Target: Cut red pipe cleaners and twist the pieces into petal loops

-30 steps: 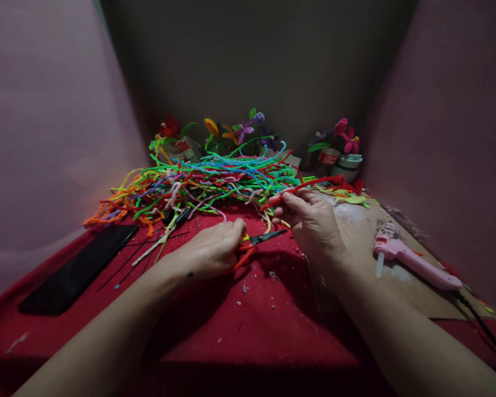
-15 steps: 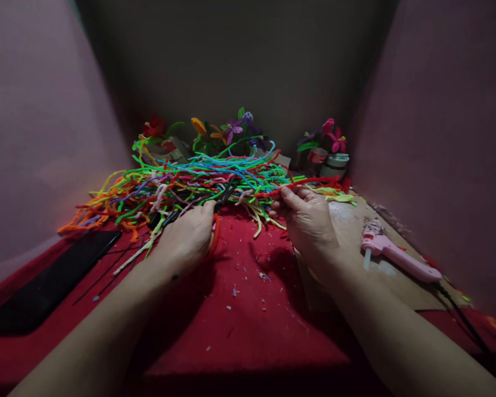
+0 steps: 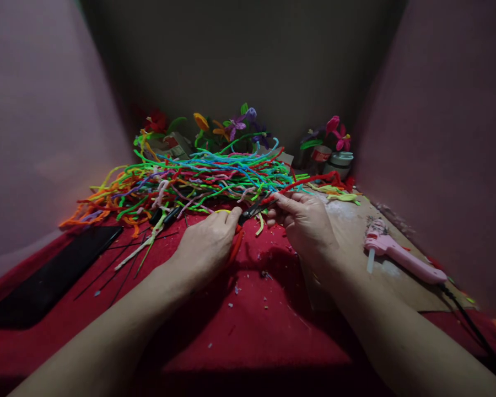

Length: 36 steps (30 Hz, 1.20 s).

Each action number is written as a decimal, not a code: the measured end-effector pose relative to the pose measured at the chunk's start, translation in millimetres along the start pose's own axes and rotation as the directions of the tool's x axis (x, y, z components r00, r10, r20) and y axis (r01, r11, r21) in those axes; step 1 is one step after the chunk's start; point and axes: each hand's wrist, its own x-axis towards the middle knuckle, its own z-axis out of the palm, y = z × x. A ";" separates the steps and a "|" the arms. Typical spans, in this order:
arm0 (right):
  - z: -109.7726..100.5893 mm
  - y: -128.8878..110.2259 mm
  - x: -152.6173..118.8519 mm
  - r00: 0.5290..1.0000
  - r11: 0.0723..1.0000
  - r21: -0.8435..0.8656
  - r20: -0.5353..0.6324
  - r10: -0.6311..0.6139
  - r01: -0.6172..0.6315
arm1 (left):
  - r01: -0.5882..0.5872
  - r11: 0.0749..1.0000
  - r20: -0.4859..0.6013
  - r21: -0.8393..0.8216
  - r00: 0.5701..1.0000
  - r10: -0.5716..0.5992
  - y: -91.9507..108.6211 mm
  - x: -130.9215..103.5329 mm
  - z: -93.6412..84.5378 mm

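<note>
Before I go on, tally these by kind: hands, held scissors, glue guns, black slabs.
Hands (left hand, right hand): 2
Held scissors: 1
Glue gun: 1
Black slab: 1
Total: 5

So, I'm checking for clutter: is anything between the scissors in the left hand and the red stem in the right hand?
Nothing visible: the scissors in the left hand reach the end of the red stem, close to the right hand. The colorful pile lies behind.
</note>
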 end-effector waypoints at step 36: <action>1.8 -4.0 -6.1 0.998 0.972 -0.225 0.003 -0.066 0.065 | -0.006 0.996 0.042 -0.086 0.999 0.010 2.5 -1.0 0.6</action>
